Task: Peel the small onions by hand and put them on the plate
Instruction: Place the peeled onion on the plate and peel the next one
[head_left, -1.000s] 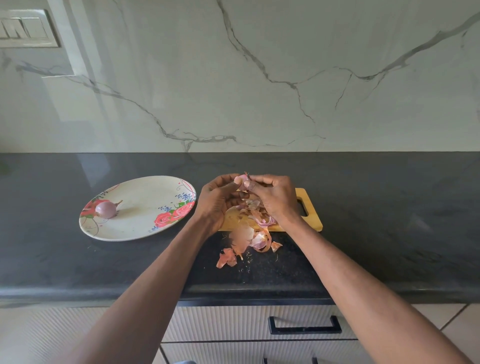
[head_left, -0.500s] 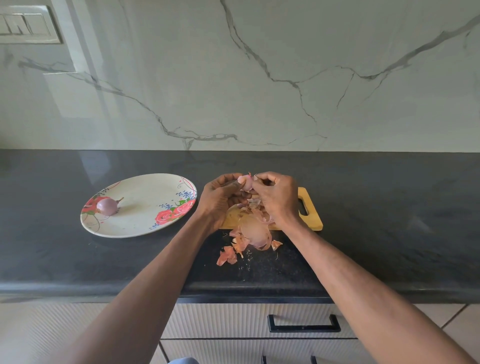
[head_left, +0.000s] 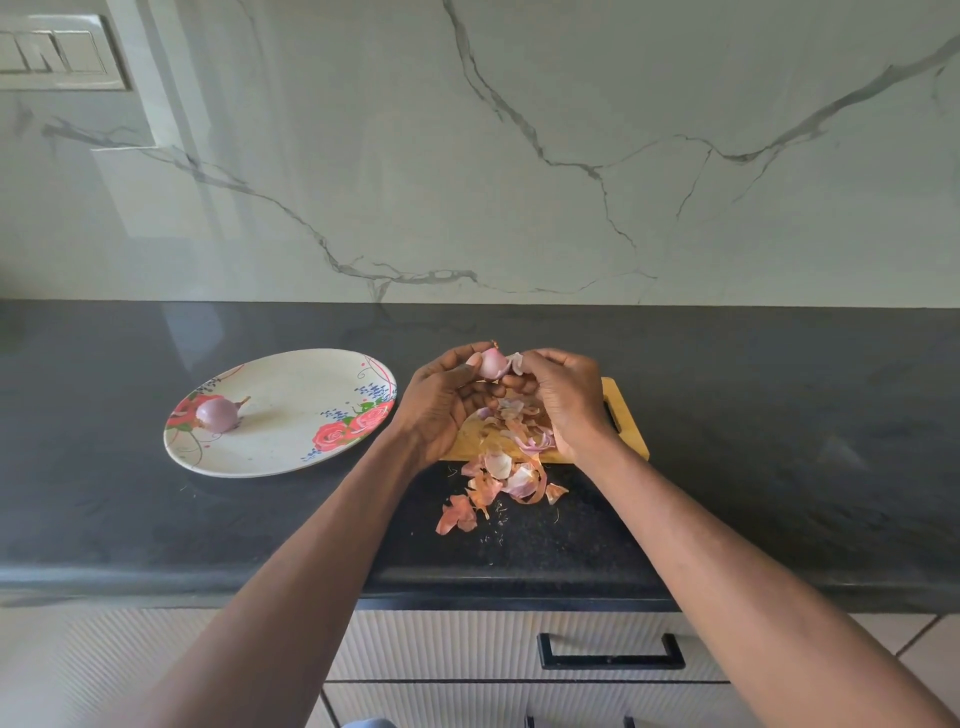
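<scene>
1. L hand (head_left: 441, 402) grips small onion (head_left: 491, 362) at frame center, above cutting board (head_left: 626, 426).
2. R hand (head_left: 563, 400) pinches loose skin (head_left: 515, 362) beside it.
3. Peeled onion (head_left: 218, 414) on plate (head_left: 291, 447), left-center.
4. Peels (head_left: 498, 478) on board & counter (head_left: 779, 415).

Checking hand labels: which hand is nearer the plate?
Left. The left hand holds the onion just right of the plate rim; the right hand is farther right, over the cutting board.
</scene>
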